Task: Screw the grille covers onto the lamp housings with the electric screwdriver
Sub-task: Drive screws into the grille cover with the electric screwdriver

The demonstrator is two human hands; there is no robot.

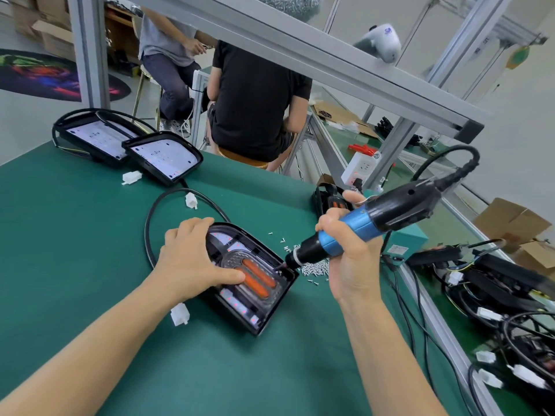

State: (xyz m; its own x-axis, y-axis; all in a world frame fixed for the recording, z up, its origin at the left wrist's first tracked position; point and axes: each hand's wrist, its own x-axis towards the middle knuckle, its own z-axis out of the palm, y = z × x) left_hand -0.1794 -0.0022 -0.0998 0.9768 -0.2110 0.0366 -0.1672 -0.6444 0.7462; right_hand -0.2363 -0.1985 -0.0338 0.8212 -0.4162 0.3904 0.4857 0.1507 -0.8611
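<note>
On the green bench (90,265), the left hand (192,259) presses flat on the lamp housing (249,280), grip wide. The right hand (345,244) wraps the electric screwdriver (369,223), tilted, tip at the housing's right corner.

Bright even indoor light, soft shadows, wide-angle bending at edges, bg slightly soft, mild blur on panda toy (379,42)

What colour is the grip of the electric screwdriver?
Bright blue, between black ends, on the electric screwdriver in the right hand; seen in the head view.
</note>
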